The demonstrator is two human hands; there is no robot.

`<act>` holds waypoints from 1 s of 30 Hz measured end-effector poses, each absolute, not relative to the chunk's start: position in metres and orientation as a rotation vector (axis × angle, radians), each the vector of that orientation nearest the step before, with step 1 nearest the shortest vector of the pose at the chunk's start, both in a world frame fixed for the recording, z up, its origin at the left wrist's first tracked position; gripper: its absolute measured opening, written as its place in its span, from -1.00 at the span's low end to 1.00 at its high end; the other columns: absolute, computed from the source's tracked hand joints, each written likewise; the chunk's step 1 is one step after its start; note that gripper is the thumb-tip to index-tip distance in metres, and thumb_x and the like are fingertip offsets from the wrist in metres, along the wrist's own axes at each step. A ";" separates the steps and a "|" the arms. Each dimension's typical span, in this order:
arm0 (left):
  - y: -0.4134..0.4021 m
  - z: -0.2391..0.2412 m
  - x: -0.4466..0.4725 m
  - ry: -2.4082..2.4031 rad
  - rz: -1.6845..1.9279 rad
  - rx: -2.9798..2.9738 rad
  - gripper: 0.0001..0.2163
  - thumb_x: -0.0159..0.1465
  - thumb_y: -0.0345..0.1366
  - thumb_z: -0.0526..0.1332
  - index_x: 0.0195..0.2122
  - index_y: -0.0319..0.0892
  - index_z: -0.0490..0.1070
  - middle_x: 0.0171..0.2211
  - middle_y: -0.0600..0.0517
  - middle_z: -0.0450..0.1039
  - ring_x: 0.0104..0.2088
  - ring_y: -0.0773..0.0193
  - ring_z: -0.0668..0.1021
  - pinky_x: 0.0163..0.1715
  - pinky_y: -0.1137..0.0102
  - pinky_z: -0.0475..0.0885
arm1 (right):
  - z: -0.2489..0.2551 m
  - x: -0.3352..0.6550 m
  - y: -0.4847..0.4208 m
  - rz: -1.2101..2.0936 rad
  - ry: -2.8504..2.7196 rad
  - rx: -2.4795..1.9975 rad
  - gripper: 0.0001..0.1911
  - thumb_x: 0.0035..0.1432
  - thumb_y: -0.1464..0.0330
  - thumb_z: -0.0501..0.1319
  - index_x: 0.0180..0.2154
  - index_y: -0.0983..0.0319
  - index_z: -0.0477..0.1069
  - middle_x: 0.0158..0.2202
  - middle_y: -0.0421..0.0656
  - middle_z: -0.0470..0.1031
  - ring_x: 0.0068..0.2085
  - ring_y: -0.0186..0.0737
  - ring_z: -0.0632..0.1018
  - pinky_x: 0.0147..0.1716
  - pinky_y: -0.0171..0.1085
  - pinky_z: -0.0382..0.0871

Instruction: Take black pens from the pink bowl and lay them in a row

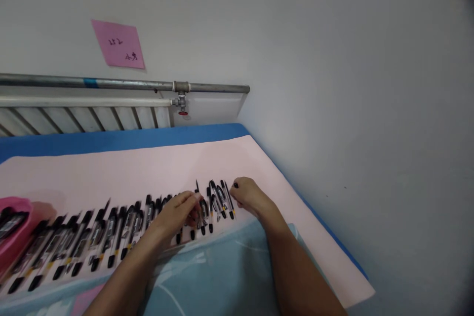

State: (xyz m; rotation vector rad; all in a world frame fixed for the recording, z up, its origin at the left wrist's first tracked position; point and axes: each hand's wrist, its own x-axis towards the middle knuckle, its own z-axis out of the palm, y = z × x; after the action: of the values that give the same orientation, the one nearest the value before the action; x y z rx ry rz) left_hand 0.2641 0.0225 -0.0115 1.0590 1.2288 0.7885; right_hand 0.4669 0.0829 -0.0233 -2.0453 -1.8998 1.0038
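Note:
A long row of black-capped clear pens point(111, 229) lies side by side on the pink sheet, some parts with yellow bands. My left hand point(181, 210) rests over the right part of this row, its fingers curled in a pinch. A thin dark pen tip point(197, 185) shows just beyond those fingertips; what they grip is hidden. To the right, my right hand point(247, 195) is closed, with a small black pen end point(236, 185) showing at its fingers. Beside it lies a small group of pens and loose pen parts point(221, 200).
A pink container point(20, 202) with pens in it stands at the left edge. Under the pink sheet point(155, 170) is a blue surface point(122, 140). A wall bounds the right side; a radiator point(85, 117) and pipe point(137, 84) run along the back. Light-blue cloth point(218, 271) covers the near edge.

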 end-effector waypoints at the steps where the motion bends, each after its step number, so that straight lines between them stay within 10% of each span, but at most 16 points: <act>1: 0.022 -0.011 0.264 1.231 0.787 1.066 -0.70 0.07 -0.03 0.15 -0.45 -0.21 0.32 -0.52 0.09 0.32 -0.55 0.39 0.37 -0.53 0.45 0.34 | -0.022 0.469 0.082 0.996 -1.922 -2.061 -0.89 -0.14 0.49 0.10 -0.59 0.30 0.38 -0.76 -0.17 0.35 -0.70 -0.32 0.39 -0.66 -0.40 0.18; 24: 0.023 -0.015 0.263 1.279 0.694 1.183 -0.70 0.07 -0.02 0.15 -0.46 -0.19 0.31 -0.56 0.11 0.30 -0.55 0.38 0.39 -0.51 0.44 0.35 | -0.001 0.479 0.064 0.945 -2.229 -2.170 -0.84 -0.31 0.58 0.14 -0.57 0.31 0.44 -0.73 -0.13 0.39 -0.66 -0.27 0.41 -0.61 -0.35 0.17; 30: 0.023 -0.018 0.262 1.296 0.692 1.214 -0.71 0.09 -0.03 0.13 -0.44 -0.18 0.33 -0.55 0.11 0.31 -0.55 0.38 0.38 -0.51 0.44 0.35 | -0.002 0.481 0.066 0.658 -2.174 -2.073 -0.74 -0.09 0.46 0.10 -0.29 0.29 0.44 -0.32 -0.03 0.51 -0.32 -0.20 0.49 -0.40 -0.34 0.22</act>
State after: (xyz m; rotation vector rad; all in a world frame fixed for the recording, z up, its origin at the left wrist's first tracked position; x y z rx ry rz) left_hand 0.2619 0.0232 -0.0179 1.2137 1.2960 0.6921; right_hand 0.4811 0.0664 -0.0022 -2.0732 -2.1739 0.6581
